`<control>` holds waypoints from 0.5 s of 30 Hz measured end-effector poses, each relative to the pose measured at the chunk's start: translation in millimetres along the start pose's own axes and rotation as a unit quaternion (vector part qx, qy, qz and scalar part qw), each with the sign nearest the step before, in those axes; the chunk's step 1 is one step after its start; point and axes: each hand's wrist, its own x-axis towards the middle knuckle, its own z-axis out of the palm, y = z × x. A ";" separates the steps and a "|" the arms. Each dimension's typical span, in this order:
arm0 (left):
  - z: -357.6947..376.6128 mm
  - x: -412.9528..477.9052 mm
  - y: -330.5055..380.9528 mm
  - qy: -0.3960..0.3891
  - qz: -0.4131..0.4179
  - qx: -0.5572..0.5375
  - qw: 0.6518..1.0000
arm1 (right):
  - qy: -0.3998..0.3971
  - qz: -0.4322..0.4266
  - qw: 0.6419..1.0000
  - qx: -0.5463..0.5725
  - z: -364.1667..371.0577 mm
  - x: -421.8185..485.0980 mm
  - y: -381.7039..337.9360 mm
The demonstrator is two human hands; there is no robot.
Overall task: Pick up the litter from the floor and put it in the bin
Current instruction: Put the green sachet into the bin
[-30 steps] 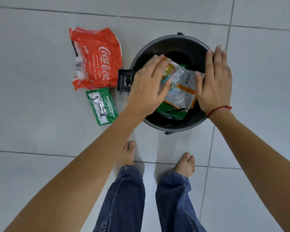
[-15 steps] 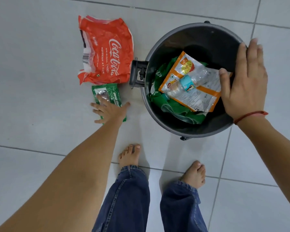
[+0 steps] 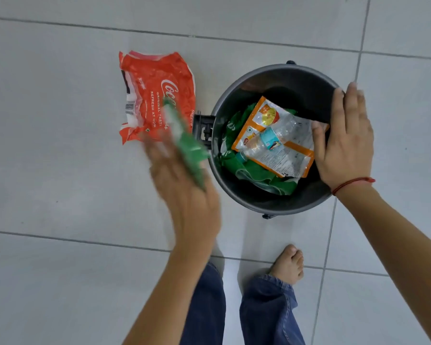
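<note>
A round dark grey bin (image 3: 237, 192) stands on the tiled floor. Inside it lie an orange and white packet (image 3: 291, 158), a crushed clear plastic bottle (image 3: 281, 135) and green wrapping (image 3: 271, 180). My left hand (image 3: 184, 192), blurred by motion, holds a small green sachet (image 3: 187, 143) just left of the bin's rim, above the floor. My right hand (image 3: 343, 140) rests flat on the bin's right rim, thumb inside over the packet. A crumpled red Coca-Cola wrapper (image 3: 154, 95) lies on the floor left of the bin.
A black hinge bracket (image 3: 203, 128) sticks out from the bin's left side. My bare foot (image 3: 288, 265) and blue jeans legs (image 3: 266, 312) are just below the bin. Pale grey floor tiles surround everything.
My left hand left the bin, reached to the floor for the green sachet, and now has lifted it toward the bin. My right hand stays on the rim.
</note>
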 end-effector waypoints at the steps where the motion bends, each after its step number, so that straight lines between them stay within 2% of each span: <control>1: 6.3 2.5 13.9 -0.025 0.052 0.014 0.998 | 0.000 0.000 1.000 -0.001 -0.2 0.2 0.3; 3: 31.8 10.7 34.4 -0.085 0.107 0.072 0.988 | 0.000 0.001 1.000 0.004 -0.2 0.2 0.5; 5: 65.5 21.0 41.5 -0.155 0.124 0.148 0.969 | -0.001 0.001 1.000 0.007 -0.2 0.4 0.1; 8: 116.8 34.5 28.6 -0.294 0.081 0.216 0.928 | 0.001 0.002 1.000 0.000 -0.3 -0.3 0.3; 11: 148.2 38.1 10.2 -0.423 0.024 0.257 0.869 | -0.003 0.004 1.000 -0.003 0.3 -0.6 0.0; 13: 152.0 40.4 4.5 -0.443 0.033 0.272 0.853 | -0.006 0.007 1.000 0.003 0.1 0.6 0.0; 15: 141.0 40.9 9.6 -0.424 0.062 0.247 0.869 | -0.004 0.004 1.000 0.006 -0.9 1.0 -0.8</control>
